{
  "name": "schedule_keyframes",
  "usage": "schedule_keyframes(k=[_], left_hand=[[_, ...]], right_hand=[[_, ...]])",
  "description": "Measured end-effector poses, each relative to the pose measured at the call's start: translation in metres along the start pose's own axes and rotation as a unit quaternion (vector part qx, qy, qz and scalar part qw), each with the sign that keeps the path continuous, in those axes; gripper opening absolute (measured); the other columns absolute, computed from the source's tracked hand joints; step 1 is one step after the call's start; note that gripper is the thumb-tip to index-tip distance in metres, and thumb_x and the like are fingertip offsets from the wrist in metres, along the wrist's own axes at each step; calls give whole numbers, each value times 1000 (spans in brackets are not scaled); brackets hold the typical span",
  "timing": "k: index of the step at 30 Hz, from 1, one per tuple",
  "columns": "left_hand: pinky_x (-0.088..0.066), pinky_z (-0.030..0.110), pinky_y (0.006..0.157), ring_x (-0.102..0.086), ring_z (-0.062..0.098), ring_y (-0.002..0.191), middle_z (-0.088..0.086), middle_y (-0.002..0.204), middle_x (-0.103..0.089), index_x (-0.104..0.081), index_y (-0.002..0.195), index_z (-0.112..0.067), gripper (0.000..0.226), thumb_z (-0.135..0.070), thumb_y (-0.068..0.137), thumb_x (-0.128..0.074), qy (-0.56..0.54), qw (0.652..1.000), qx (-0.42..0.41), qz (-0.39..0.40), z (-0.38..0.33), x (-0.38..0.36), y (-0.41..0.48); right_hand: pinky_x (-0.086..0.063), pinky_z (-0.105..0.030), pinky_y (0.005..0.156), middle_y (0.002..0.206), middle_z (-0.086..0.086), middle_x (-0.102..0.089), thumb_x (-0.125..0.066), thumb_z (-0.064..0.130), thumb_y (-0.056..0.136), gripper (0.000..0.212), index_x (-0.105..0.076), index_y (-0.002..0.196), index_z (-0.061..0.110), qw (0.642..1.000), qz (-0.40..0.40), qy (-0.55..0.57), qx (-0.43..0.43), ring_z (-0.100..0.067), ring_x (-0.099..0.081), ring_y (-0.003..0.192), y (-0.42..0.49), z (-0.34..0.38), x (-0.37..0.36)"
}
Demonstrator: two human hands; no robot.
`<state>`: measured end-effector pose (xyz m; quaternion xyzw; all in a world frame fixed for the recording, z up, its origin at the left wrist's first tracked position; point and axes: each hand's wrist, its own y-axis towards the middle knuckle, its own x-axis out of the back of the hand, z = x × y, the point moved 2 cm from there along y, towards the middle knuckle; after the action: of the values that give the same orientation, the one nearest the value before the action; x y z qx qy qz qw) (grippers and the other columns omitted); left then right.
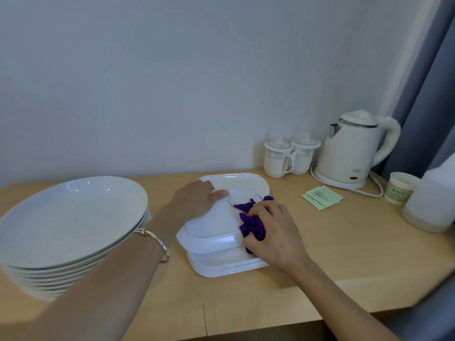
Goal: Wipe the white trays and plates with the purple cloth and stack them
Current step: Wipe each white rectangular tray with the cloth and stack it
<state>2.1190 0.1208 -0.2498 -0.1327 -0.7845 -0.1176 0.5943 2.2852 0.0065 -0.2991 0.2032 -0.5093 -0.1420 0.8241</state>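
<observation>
Step in hand: wiping, on a tray, stacking not yet reached for this one. The right hand [273,230] is clenching round a bunched purple cloth [251,223], fingers curled over it, and is pressing it down onto the white rectangular plastic tray [214,225] lying directly under the grip. That tray looks flipped, base up, so it is probably the underside that is getting wiped; not certain.

The left hand [197,200], up and to the left of the cloth grip, is gripping the same tray at its far corner, thumb lying on top, fingers going over the edge, steadying it. The fingertips are hidden.

Under both hands the tray is sitting skewed on a stack of white rectangular trays [229,267]. A white rim is showing just beyond the left hand; cannot tell if it belongs to that stack. Well left of the left forearm a stack of white round ceramic plates [69,217] is waiting on the light wooden table [320,254].

Next move, as a judgement: finishing the wipe across to the left-hand side, then turning the tray over, which is calling for both hands and a square set-down.
</observation>
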Motion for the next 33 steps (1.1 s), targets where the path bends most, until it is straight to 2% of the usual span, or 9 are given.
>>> schedule_keyframes(k=[2, 5, 8, 12, 16, 19, 24, 28, 33], left_hand=[[-38, 33, 77, -55, 27, 106, 6, 105, -59, -55, 99, -12, 49, -57, 95, -37, 20, 999, -17, -32, -5, 20, -1], [-34, 33, 82, -51, 25, 114, 6, 122, -55, -48, 124, -13, 50, -54, 96, -39, 23, 994, -38, -101, -17, 57, -5], [-32, 32, 76, -50, 26, 105, 5, 106, -52, -48, 117, -12, 37, -43, 98, -43, -41, 979, -62, -191, -27, 76, -6], [-36, 40, 83, -46, 32, 106, 11, 109, -51, -51, 116, -9, 27, -29, 99, -45, 13, 960, -127, -249, -38, 62, -2], [-39, 41, 83, -46, 30, 107, 9, 111, -51, -53, 115, -11, 23, -24, 98, -46, 13, 970, -122, -211, -36, 22, 3], [-42, 36, 84, -49, 25, 107, 5, 111, -54, -60, 114, -15, 23, -25, 97, -50, -14, 977, -118, -175, -33, -1, 6], [-41, 29, 70, -53, 18, 92, -2, 88, -57, -69, 90, -18, 20, -20, 93, -49, -25, 991, -75, -108, -37, -18, 11], [-33, 29, 61, -52, 23, 81, 2, 72, -49, -47, 65, -16, 30, -17, 95, -43, 18, 995, -71, -61, -35, -34, 17], [-40, 32, 72, -56, 29, 99, 9, 93, -61, -55, 77, -10, 33, -25, 100, -37, -17, 998, -56, -9, -29, -47, 23]], right_hand=[[-44, -31, 86, 115, 7, -56, -60, 35, 68, 36, -63, 101, 21, 1000, -16, -12, 8, -21, -49, 110, -1, 0, 1], [-36, -24, 84, 112, 8, -56, -62, 31, 71, 35, -62, 104, 20, 1000, 21, -9, -18, -20, -50, 106, 1, 1, -1], [-33, -23, 84, 112, 10, -54, -61, 33, 76, 36, -59, 110, 23, 998, 61, -7, -26, -16, -47, 106, 3, 3, -1], [-36, -24, 89, 116, 11, -53, -62, 33, 79, 39, -57, 116, 25, 996, 88, -11, -32, -15, -46, 108, 4, 5, 1], [-34, -24, 88, 110, 13, -52, -55, 40, 76, 39, -58, 113, 27, 995, 90, -13, -34, -14, -45, 104, 4, 4, -1], [-35, -25, 89, 102, 17, -50, -37, 51, 66, 51, -58, 106, 28, 996, 83, -13, -28, -12, -46, 99, 4, 2, -4], [-32, -21, 85, 99, 20, -49, -31, 53, 61, 54, -58, 103, 31, 997, 73, -11, -27, -7, -47, 97, 5, -1, -8], [-30, -21, 81, 98, 22, -47, -33, 52, 62, 52, -57, 103, 32, 997, 68, -7, -25, -9, -47, 97, 6, -3, -9], [-26, -20, 80, 105, 22, -47, -38, 51, 67, 49, -55, 109, 33, 997, 73, -15, -16, -4, -37, 93, 6, -1, -6]])
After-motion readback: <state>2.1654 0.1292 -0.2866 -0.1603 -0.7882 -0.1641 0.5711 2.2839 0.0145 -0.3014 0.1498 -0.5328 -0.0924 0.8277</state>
